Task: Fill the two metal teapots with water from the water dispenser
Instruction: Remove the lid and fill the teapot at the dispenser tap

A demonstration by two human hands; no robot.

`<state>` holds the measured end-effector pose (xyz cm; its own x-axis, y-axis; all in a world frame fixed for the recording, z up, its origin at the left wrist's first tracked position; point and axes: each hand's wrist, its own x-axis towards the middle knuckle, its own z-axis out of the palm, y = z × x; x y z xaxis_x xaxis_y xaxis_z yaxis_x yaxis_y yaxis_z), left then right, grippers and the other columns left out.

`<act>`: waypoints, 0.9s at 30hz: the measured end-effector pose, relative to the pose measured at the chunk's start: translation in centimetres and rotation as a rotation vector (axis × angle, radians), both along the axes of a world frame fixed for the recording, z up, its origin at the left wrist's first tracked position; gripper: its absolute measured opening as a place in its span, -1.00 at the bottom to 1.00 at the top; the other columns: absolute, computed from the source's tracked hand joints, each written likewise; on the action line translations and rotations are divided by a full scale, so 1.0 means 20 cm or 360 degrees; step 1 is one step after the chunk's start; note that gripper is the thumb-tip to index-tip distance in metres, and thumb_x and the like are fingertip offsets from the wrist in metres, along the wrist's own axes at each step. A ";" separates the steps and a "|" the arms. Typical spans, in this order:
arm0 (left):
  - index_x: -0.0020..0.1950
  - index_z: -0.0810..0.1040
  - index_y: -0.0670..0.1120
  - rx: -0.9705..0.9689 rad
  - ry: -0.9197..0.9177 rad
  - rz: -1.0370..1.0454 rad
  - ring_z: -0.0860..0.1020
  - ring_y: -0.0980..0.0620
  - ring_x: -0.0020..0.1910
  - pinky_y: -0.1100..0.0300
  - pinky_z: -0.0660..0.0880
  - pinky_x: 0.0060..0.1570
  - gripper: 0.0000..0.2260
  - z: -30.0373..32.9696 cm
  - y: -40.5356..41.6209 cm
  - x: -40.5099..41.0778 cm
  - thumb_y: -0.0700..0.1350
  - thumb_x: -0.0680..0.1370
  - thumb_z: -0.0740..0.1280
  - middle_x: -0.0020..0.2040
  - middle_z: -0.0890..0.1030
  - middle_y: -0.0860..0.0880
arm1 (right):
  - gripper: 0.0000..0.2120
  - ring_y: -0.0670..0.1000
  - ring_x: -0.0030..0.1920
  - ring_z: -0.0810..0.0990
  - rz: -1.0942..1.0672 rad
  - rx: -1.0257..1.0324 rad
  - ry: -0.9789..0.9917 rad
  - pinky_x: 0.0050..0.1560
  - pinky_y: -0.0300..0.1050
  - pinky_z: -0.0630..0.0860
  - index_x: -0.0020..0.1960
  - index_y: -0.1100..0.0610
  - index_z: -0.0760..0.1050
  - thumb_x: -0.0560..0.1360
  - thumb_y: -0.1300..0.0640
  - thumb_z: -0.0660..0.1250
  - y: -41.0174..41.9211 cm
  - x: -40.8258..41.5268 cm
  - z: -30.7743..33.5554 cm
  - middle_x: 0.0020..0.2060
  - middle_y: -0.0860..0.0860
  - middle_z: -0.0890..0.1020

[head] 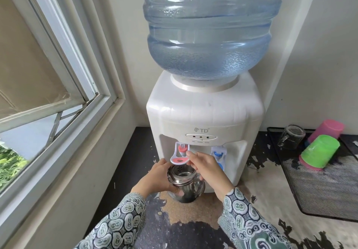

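The big blue water bottle [209,35], partly full, sat on the white water dispenser [205,113] on the worn table [193,233]. Under the red tap [181,153] stood one metal teapot [184,181], open-topped, its water level unclear. The left hand [155,179] wrapped its fingers around the pot's side; the right hand [208,168] had fingers curled at the red lever. Filling the first pot seemed in hand; next called for steady pressing. The second teapot was out of view.

both arms reach forward, left hand [155,177] cupped with fingers curled, right hand [207,168] fingers pinched.
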<state>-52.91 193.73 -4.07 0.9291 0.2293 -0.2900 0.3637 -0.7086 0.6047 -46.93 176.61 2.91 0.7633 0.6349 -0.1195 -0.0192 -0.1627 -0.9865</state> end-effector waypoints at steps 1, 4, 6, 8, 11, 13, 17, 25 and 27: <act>0.44 0.25 0.09 0.0006 0.0004 -0.0004 0.24 0.03 0.36 -0.01 0.24 0.41 -0.08 0.00 0.00 0.00 0.08 0.15 0.59 0.34 0.31 0.04 | -0.65 -0.26 -0.52 0.40 0.0002 -0.0003 0.0003 -0.34 -0.35 0.28 -0.29 0.13 0.48 0.46 -0.14 0.25 0.00 0.00 0.00 -0.55 -0.16 0.41; 0.44 0.26 0.09 0.0008 0.0022 -0.0008 0.25 0.03 0.36 -0.01 0.24 0.41 -0.09 0.00 0.00 0.00 0.08 0.16 0.59 0.33 0.31 0.05 | -0.68 -0.25 -0.53 0.37 0.0004 -0.0017 -0.0002 -0.32 -0.30 0.26 -0.31 0.12 0.47 0.46 -0.11 0.27 0.00 0.01 -0.01 -0.56 -0.16 0.39; 0.44 0.25 0.09 0.0028 0.0028 -0.0015 0.24 0.02 0.36 0.01 0.24 0.41 -0.09 0.01 0.00 0.00 0.09 0.17 0.59 0.33 0.31 0.04 | -0.69 -0.24 -0.54 0.37 0.0015 -0.0015 0.0014 -0.32 -0.29 0.25 -0.35 0.07 0.46 0.46 -0.10 0.29 0.01 0.02 -0.01 -0.60 -0.17 0.40; 0.44 0.25 0.10 0.0051 0.0031 -0.0013 0.24 0.01 0.36 0.04 0.23 0.37 -0.09 0.01 -0.01 0.00 0.10 0.17 0.59 0.33 0.31 0.02 | -0.70 -0.24 -0.55 0.36 0.0037 0.0009 0.0060 -0.34 -0.28 0.25 -0.37 0.04 0.45 0.45 -0.11 0.29 0.01 0.02 -0.02 -0.59 -0.18 0.40; 0.44 0.24 0.10 0.0072 0.0041 -0.0009 0.24 0.00 0.36 0.05 0.24 0.35 -0.09 0.02 -0.02 0.00 0.10 0.17 0.58 0.34 0.31 0.01 | -0.70 -0.21 -0.54 0.32 0.0050 0.0031 0.0116 -0.38 -0.29 0.24 -0.38 0.02 0.45 0.43 -0.13 0.31 0.01 0.03 -0.04 -0.52 -0.16 0.36; 0.44 0.24 0.09 0.0080 0.0048 -0.0002 0.23 -0.01 0.37 0.04 0.24 0.35 -0.09 0.02 -0.02 0.00 0.10 0.17 0.58 0.34 0.31 0.01 | -0.69 -0.19 -0.53 0.30 0.0053 0.0031 0.0135 -0.40 -0.28 0.23 -0.39 0.02 0.43 0.43 -0.13 0.31 0.01 0.03 -0.05 -0.50 -0.12 0.34; 0.41 0.29 0.09 0.0084 0.0061 -0.0001 0.24 -0.01 0.34 0.02 0.24 0.35 -0.12 0.02 -0.02 0.00 0.10 0.17 0.58 0.29 0.34 0.02 | -0.73 -0.20 -0.55 0.32 0.0052 0.0041 0.0140 -0.47 -0.31 0.24 -0.36 0.05 0.46 0.47 -0.04 0.30 0.01 0.04 -0.07 -0.53 -0.15 0.37; 0.34 0.37 0.10 0.0119 0.0093 -0.0024 0.27 0.06 0.19 0.01 0.33 0.31 -0.21 0.00 -0.01 0.01 0.15 0.16 0.56 0.09 0.33 0.10 | -0.84 -0.24 -0.40 0.45 0.0039 -0.0008 -0.0019 -0.36 -0.46 0.34 -0.27 0.12 0.50 0.48 0.14 0.31 0.01 0.00 -0.15 -0.42 -0.07 0.52; 0.34 0.37 0.10 0.0127 0.0087 -0.0019 0.27 0.05 0.18 0.01 0.33 0.30 -0.21 0.00 -0.02 0.01 0.17 0.15 0.55 0.08 0.32 0.12 | -0.84 -0.19 -0.37 0.46 0.0033 -0.0051 -0.0079 -0.33 -0.44 0.35 -0.29 0.12 0.48 0.47 0.14 0.31 0.02 0.00 -0.17 -0.40 -0.05 0.52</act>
<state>-52.78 193.41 -4.04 0.9153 0.2426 -0.3215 0.3856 -0.7583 0.5256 -46.85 177.01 -0.57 0.7554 0.6471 -0.1027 0.0331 -0.1942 -0.9804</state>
